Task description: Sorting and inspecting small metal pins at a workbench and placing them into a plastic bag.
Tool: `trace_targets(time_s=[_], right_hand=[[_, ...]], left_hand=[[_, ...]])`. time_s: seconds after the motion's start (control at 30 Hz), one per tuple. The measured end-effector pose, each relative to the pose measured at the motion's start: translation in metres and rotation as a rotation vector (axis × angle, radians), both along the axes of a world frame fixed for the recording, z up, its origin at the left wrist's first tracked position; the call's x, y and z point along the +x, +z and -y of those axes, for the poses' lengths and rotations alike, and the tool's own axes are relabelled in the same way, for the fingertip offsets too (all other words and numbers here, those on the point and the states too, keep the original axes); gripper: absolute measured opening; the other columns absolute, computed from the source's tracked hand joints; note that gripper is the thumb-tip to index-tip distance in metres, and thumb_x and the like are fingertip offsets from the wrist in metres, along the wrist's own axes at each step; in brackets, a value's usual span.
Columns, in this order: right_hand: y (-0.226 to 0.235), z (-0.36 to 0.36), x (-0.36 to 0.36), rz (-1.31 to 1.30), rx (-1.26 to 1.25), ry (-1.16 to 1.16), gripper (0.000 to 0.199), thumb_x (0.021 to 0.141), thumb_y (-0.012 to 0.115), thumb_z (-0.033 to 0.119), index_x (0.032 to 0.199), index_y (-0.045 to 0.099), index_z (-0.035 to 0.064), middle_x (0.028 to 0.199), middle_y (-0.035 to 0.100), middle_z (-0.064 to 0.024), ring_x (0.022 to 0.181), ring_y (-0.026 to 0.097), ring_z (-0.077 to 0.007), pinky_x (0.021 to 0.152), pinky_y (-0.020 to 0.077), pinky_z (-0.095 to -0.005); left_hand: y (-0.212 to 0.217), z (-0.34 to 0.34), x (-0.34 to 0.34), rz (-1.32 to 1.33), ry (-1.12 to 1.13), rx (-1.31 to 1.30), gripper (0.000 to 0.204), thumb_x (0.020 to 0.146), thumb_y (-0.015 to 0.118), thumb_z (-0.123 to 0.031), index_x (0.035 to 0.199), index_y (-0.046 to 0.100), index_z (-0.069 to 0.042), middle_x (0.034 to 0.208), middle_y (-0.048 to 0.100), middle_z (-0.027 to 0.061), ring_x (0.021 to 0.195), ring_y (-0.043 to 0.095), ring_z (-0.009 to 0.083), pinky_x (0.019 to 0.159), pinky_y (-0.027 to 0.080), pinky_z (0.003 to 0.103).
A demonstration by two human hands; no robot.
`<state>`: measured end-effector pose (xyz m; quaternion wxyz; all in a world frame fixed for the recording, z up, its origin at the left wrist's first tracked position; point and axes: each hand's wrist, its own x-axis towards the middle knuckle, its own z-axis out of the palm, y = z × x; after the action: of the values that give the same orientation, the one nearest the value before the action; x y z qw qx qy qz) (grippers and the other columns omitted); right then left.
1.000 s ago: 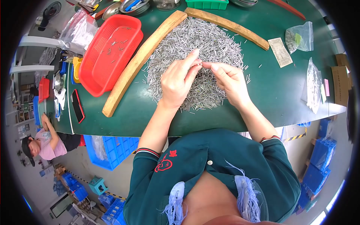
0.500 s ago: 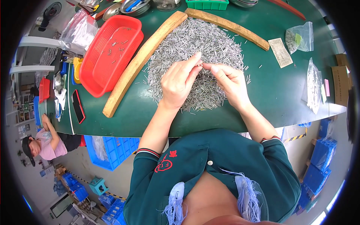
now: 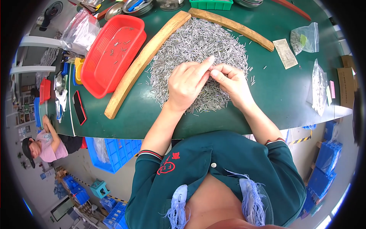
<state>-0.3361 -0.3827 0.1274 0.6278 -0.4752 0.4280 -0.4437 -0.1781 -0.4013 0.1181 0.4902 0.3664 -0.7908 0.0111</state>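
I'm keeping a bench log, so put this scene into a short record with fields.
Left hand: over the pins, fingertips close to the other hand's
Right hand: thumb and forefinger together; anything pinched can't be made out
Pins: loose, heaped on the table
Left bar, right bar: wooden, edging the heap
Basket: red, few pins inside

Green table (image 3: 274, 99): right before you
Metal pins (image 3: 196, 42): heaped ahead
Wooden bars (image 3: 234, 28): two, edging that heap (at an angle)
Red basket (image 3: 105, 74): at your left
Phone (image 3: 79, 108): further left
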Motion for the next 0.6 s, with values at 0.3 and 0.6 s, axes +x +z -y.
trace_targets(time_s=[0.3,0.6], right_hand=[[-0.007,0.011,-0.007,0.475,0.480,0.111,0.024,0.092,0.054,0.029,0.092,0.056,0.0049,0.062,0.034,0.0088,0.049,0.024,0.0012,0.037,0.0168,-0.0157],[-0.019,0.020,-0.016,1.031,0.762,0.164,0.017,0.095,0.047,0.024,0.092,0.052,0.0081,0.065,0.039,0.0074,0.048,0.030,0.0017,0.033,0.0194,-0.0133]], left_hand=[[0.003,0.001,0.001,-0.023,-0.063,0.071,0.052,0.071,0.072,-0.010,0.120,0.056,-0.003,0.088,0.068,0.0002,0.077,0.060,0.0156,0.072,0.045,0.029],[0.003,0.006,0.027,0.403,0.183,0.514,0.031,0.071,0.071,-0.035,0.088,0.067,-0.010,0.085,0.063,0.0017,0.086,0.053,0.0204,0.081,0.036,0.035]])
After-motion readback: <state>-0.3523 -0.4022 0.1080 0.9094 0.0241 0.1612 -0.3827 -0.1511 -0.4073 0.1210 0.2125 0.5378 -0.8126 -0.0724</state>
